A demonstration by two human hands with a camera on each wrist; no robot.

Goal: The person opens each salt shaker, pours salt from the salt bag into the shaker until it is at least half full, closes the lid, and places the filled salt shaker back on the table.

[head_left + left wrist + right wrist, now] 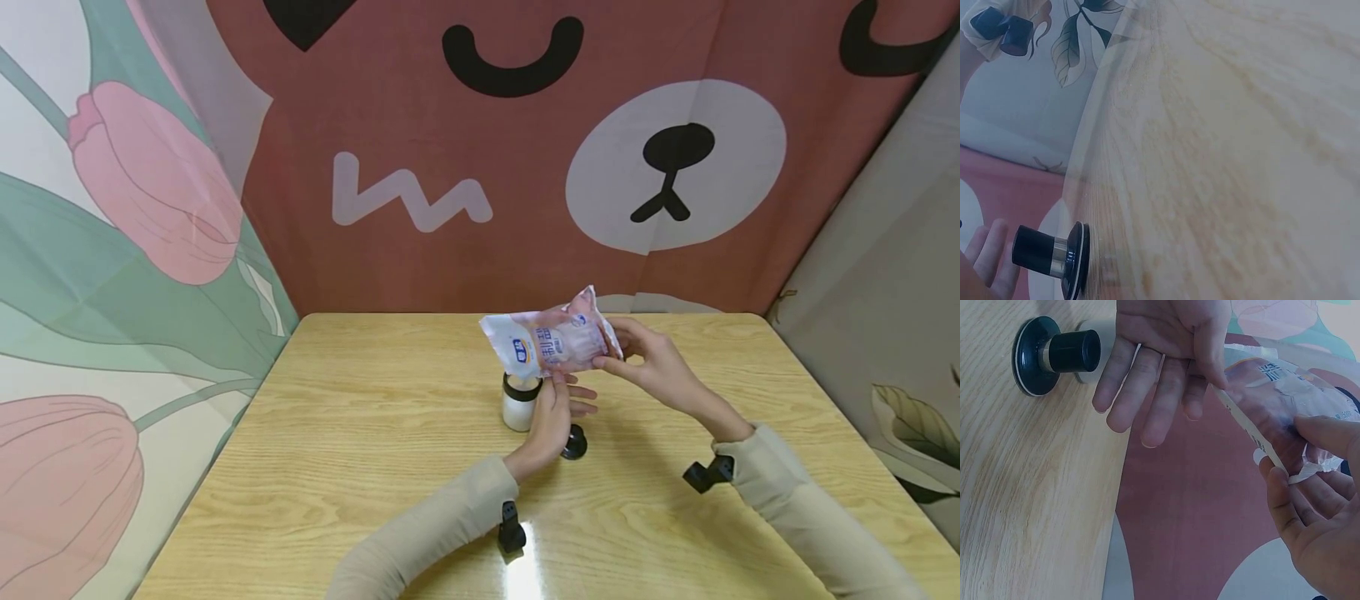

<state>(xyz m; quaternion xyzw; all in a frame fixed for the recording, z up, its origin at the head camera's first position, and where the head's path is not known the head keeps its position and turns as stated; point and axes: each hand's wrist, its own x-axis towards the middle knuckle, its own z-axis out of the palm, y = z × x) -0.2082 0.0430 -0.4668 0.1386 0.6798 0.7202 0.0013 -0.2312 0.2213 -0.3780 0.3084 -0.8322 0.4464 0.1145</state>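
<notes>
Packet (555, 340), held above the table (375, 400) toward its far edge, partly hides the white jar (519, 408) in my head view; I see the right hand (660, 365) pinching one end of it, the left hand (551, 422) with fingers spread near the black lid (575, 443)

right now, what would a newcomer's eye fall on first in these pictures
Probably the big reddish-brown cartoon face on the backdrop, behind the wooden table. Next, the printed plastic packet held above the table by the right hand. Lower down, a black knobbed lid sits on the table near the white jar.
</notes>
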